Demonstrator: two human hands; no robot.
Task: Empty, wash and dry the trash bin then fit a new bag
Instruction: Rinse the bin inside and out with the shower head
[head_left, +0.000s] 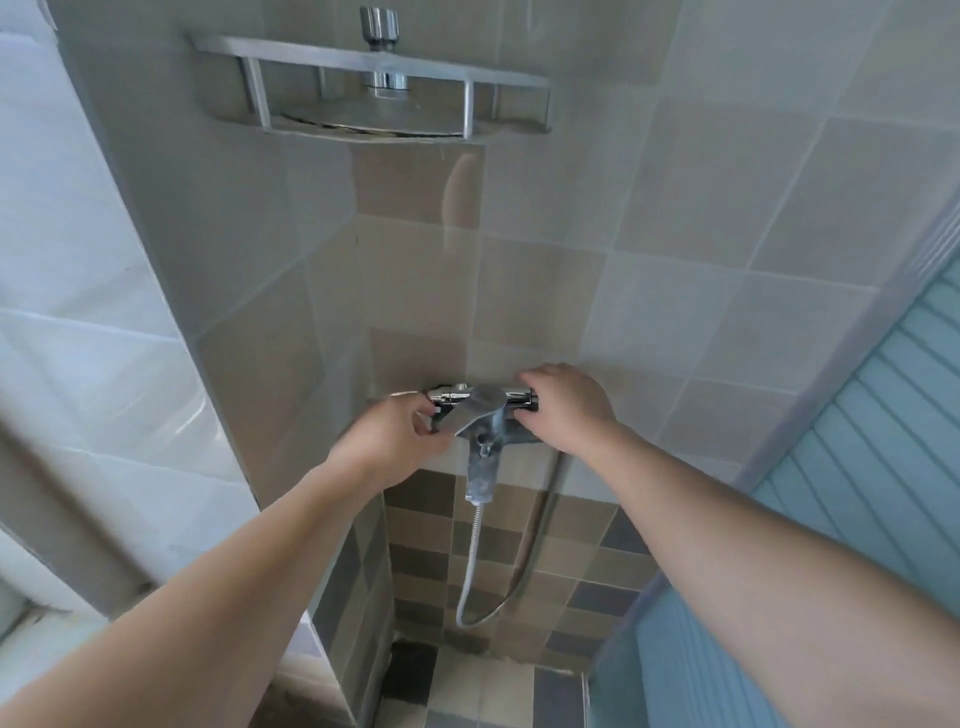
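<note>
The left hand (387, 441) is pinching the shower mixer's (480, 410) lever (475, 410) with curled fingers, while the right hand (566, 408) is gripping the mixer's right-end knob (527, 399).

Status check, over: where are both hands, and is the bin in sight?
Left hand pinching shower mixer lever. Right hand curled over mixer's right end. Bin not in view. Hose hangs below; nothing in the way.

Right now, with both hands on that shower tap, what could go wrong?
The left hand is at the lever and the right hand grips the chrome valve's end; a quick turn might send a sudden burst from the spout onto the arms. The trash bin is not in view, so water may simply hit the floor.
</note>
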